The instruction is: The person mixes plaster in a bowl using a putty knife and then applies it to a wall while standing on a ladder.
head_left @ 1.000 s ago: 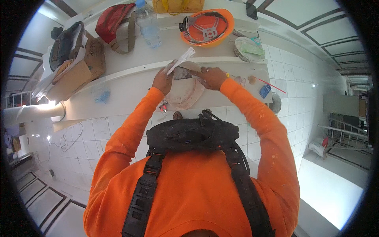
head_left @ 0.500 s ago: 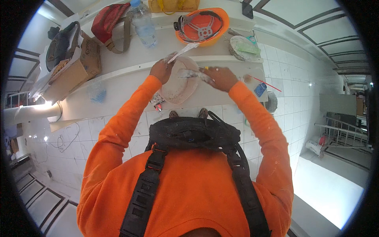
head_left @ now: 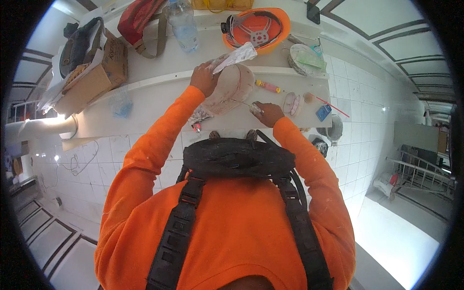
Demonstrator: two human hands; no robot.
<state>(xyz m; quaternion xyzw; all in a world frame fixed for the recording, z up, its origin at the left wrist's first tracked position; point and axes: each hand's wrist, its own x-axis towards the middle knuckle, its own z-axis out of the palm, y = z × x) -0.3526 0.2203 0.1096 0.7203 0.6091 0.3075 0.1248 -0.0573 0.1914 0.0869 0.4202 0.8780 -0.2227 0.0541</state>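
My left hand (head_left: pixel 205 78) is closed on a flat, white-smeared blade (head_left: pixel 237 55) that looks like a putty knife; its grip is hidden in the fingers. It is at the far left side of a pale pinkish basin (head_left: pixel 244 81) with whitish residue inside. My right hand (head_left: pixel 268 114) is closed, right of the basin's near side. A small pale-handled tool (head_left: pixel 254 109) sticks out of its fingers, with a thin shaft pointing at the basin; its kind is unclear. Beyond that hand lies a yellow-and-pink handled tool (head_left: pixel 268 86).
An orange hard hat (head_left: pixel 282 29) lies upturned behind the basin, near a water bottle (head_left: pixel 183 31) and red bag (head_left: pixel 135 24). A cardboard box (head_left: pixel 92 89) stands left. Rightward are a round container (head_left: pixel 295 63), blue packet (head_left: pixel 324 112), red stick (head_left: pixel 333 106) and bucket (head_left: pixel 334 126).
My right hand has come nearer, away from above the basin, uncovering the yellow-and-pink tool. The blade in my left hand has turned and shows more of its broad face.
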